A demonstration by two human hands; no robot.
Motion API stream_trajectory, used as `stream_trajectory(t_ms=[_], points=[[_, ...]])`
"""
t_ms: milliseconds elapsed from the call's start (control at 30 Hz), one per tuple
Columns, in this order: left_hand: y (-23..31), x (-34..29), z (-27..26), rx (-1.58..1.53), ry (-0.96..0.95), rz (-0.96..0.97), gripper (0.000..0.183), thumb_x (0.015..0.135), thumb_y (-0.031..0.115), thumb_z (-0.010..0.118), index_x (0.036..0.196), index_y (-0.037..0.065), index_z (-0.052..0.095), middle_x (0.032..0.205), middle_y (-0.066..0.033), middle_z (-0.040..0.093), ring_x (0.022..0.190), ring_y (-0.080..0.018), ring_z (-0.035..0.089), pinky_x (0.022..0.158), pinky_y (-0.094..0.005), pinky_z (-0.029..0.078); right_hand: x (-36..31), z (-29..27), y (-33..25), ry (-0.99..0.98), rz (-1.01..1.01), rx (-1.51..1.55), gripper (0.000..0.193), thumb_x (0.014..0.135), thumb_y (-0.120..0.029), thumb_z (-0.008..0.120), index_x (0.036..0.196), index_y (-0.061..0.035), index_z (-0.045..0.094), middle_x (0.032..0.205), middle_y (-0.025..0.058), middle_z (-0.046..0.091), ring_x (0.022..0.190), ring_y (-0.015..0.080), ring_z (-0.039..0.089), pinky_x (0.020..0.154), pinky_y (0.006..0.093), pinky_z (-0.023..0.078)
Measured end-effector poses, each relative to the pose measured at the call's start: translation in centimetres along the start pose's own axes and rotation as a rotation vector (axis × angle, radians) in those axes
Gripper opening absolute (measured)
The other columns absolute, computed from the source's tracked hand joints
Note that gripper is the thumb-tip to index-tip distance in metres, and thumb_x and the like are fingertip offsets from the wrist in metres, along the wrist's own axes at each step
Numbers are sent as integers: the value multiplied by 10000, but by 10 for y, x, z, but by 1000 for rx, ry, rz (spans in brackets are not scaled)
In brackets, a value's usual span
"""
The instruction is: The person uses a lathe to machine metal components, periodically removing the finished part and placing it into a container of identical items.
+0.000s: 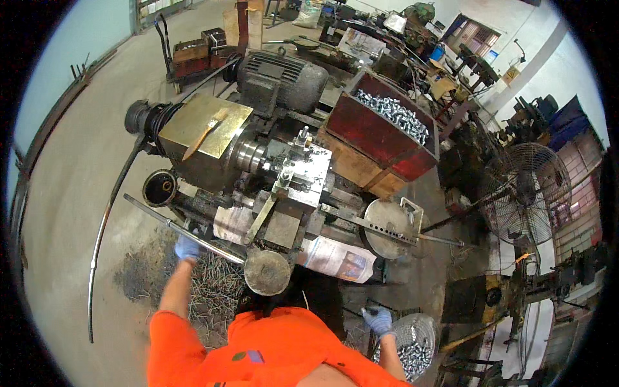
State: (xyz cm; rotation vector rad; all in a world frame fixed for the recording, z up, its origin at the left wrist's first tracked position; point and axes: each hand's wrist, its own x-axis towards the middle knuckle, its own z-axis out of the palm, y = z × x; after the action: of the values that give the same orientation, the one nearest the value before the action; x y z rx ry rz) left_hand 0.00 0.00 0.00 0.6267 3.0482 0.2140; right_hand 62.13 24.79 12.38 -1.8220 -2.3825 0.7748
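My left hand point(186, 248), in a pale blue glove, reaches low beside the lathe-like machine, under a long metal lever point(187, 231). Its fingers are mostly hidden there. My right hand point(377, 321), in a blue-grey glove with dark fingertips, is beside the rim of a round wire basket point(427, 329). The fingers look curled, and whatever they hold cannot be made out. Shiny small metal parts point(414, 358) lie in the basket. On the machine, a round chuck point(250, 156) faces a bright tool block point(308, 174).
A red bin point(377, 132) of metal parts stands on a wooden box point(354, 164). A brush point(205, 134) rests on the brass-coloured cover point(225, 116). Metal shavings point(209, 290) cover the floor by my left arm. A large fan point(525, 187) stands right. Newspaper point(338, 259) lies below the machine.
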Motion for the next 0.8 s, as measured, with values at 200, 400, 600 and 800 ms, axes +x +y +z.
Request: stream_trajectory(t_ms=[200, 400, 600, 800], points=[[-5, 8, -71, 258, -320, 289, 375, 760, 491, 543, 887, 168, 687, 888, -92, 667, 807, -274, 644, 681, -376, 505, 11, -57, -27, 48, -23, 84, 447, 679, -381, 734, 837, 31, 660, 809, 195, 658, 755, 275, 651, 738, 331, 500], [-4, -3, -83, 22, -322, 138, 419, 764, 493, 557, 971, 141, 652, 964, -137, 642, 886, -310, 619, 754, -420, 486, 50, -146, -138, 274, -311, 93, 260, 721, -248, 718, 783, 0, 672, 727, 150, 658, 649, 236, 644, 626, 316, 497], [-67, 4, -189, -419, -243, -63, 356, 831, 340, 563, 1033, 49, 605, 950, -173, 639, 867, -329, 614, 768, -390, 476, 85, -167, -317, 303, -879, 110, 260, 741, -294, 687, 799, -41, 673, 719, 116, 628, 665, 269, 597, 621, 348, 465], [-169, 12, -325, -298, 545, 85, 324, 897, 307, 489, 1023, 34, 609, 919, -159, 637, 789, -277, 621, 719, -358, 480, 109, -113, -474, 222, -1214, -216, 472, 775, -506, 537, 854, -63, 679, 878, 150, 621, 871, 307, 558, 828, 409, 409]])
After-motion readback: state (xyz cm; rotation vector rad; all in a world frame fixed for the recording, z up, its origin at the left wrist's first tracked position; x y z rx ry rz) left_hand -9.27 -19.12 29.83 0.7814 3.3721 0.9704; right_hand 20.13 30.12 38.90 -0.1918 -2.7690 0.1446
